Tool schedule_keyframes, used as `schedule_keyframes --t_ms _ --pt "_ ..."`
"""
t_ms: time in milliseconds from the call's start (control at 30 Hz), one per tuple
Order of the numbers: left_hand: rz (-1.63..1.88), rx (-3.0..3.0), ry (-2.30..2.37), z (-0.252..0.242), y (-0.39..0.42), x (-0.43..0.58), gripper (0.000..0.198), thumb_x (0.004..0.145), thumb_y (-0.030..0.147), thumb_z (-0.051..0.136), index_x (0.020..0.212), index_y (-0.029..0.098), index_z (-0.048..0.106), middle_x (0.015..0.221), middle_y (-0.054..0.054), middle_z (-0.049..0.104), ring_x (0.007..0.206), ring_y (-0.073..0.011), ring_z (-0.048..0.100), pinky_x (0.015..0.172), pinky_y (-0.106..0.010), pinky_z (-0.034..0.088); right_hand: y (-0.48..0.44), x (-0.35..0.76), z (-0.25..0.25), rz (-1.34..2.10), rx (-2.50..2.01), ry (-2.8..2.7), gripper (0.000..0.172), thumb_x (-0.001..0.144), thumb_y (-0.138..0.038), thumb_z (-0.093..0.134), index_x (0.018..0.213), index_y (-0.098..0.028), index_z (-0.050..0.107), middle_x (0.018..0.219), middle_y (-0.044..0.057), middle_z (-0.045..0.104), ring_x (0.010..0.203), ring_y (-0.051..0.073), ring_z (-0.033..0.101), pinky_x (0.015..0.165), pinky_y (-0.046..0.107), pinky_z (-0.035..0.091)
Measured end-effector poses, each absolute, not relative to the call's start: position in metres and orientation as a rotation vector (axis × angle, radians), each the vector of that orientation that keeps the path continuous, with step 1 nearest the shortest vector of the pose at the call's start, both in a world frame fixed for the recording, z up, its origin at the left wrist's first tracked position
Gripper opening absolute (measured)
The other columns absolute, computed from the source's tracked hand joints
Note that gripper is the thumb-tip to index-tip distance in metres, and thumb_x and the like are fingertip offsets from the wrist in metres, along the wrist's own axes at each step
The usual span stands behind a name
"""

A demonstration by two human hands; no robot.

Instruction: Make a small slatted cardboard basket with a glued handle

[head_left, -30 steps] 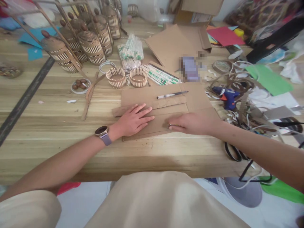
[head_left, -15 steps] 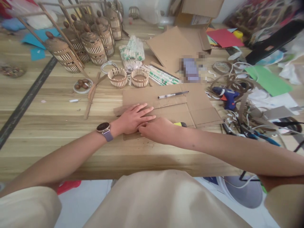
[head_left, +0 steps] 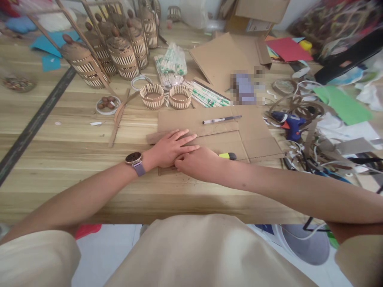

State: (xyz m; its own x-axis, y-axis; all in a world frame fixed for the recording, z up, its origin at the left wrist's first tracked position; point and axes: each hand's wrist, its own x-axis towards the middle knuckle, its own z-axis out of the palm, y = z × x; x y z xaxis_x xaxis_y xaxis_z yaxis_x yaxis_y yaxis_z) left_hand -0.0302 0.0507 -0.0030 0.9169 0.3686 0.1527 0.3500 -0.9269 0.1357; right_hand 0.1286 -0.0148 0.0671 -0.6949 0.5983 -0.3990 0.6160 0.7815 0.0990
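My left hand [head_left: 171, 149], wearing a watch [head_left: 134, 158] on the wrist, lies flat with fingers spread on a narrow brown cardboard strip [head_left: 154, 138] over a larger cardboard sheet [head_left: 260, 137]. My right hand [head_left: 197, 162] is closed, its fingertips curled close by the left thumb. From behind its wrist sticks out the yellow-and-black end of what looks like a utility knife [head_left: 227, 156]; the rest is hidden under the hand. Small brown crumbs show on the table just below. A pen [head_left: 222, 119] rests on the sheet beyond both hands.
Two small slatted baskets [head_left: 152, 97] stand behind the cardboard, near bundled sticks [head_left: 206, 95]. Several bamboo lanterns [head_left: 122, 56] are at back left. On the right lie a blue glue gun [head_left: 291, 122], tangled strips and cables. A dish of brown beads [head_left: 107, 104] sits at left.
The view has shifted slightly, so the table things appear a little further right. Both hands keep nearly the same pose on the cardboard; slightly more of the yellow-and-black end shows.
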Motion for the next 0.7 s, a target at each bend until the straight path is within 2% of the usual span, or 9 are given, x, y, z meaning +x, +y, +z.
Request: schedule_keyframes --t_ms 100,333,500,700 --pt "0.264 2.974 0.561 -0.002 0.05 -0.03 0.057 0.089 0.026 0.056 0.145 0.028 0.047 0.158 -0.009 0.036 0.144 -0.0354 0.03 0.114 -0.054 0.03 -0.015 0.126 0.071 -0.087 0.91 2.541 0.028 0.092 -0.004 0.046 0.11 -0.011 0.067 0.087 0.013 0.076 0.087 0.029 0.072 0.065 0.036 0.05" --pt "0.21 3.007 0.566 0.004 0.048 -0.03 0.057 0.089 0.026 0.057 0.146 0.025 0.047 0.159 -0.01 0.035 0.144 -0.0359 0.029 0.115 -0.053 0.029 -0.024 0.109 0.097 -0.094 0.943 2.441 0.039 0.089 0.0 0.049 0.122 -0.01 0.066 0.119 0.02 0.071 0.107 0.035 0.069 0.076 0.044 0.057" --pt "0.194 3.022 0.547 0.005 0.049 -0.03 0.054 0.091 0.026 0.057 0.144 0.025 0.05 0.158 -0.011 0.036 0.144 -0.0362 0.03 0.117 -0.052 0.028 -0.021 0.104 0.108 -0.172 0.924 2.368 0.04 0.087 0.002 0.05 0.122 -0.01 0.066 0.118 0.019 0.072 0.105 0.033 0.069 0.078 0.043 0.057" --pt "0.247 3.001 0.545 0.002 0.049 -0.03 0.046 0.097 0.031 0.049 0.142 0.026 0.052 0.156 -0.01 0.039 0.144 -0.0345 0.031 0.116 -0.053 0.029 -0.019 0.123 0.084 -0.119 0.884 2.47 0.04 0.088 -0.001 0.052 0.125 -0.011 0.062 0.119 0.017 0.071 0.107 0.031 0.069 0.075 0.039 0.055"
